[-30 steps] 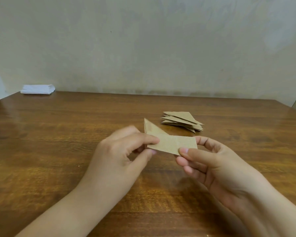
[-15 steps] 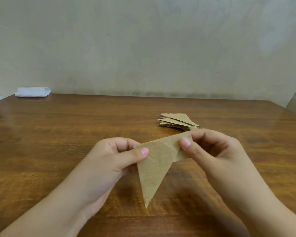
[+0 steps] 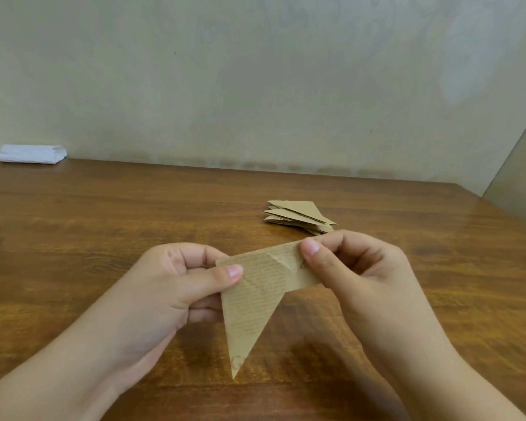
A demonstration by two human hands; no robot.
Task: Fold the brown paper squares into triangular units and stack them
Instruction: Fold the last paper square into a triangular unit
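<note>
On the wooden table (image 3: 104, 238) before a pale wall, we see the brown paper (image 3: 255, 296) held above it, printed lines too small to read. The left hand (image 3: 176, 287) and right hand (image 3: 349, 268) each pinch 1 end. Beyond lies the stack (image 3: 299, 215); far left, a white cloth (image 3: 31, 154).

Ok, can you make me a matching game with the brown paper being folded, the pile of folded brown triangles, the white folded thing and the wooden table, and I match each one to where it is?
Things:
1. half-folded brown paper piece
2. stack of folded brown paper triangles
3. white folded cloth-like bundle
4. brown wooden table

Places:
A. at the far left corner of the table, by the wall
B. underneath everything
C. pinched between the left hand and the right hand
D. lying on the table beyond the right hand

Pairs: 1-C, 2-D, 3-A, 4-B
</note>
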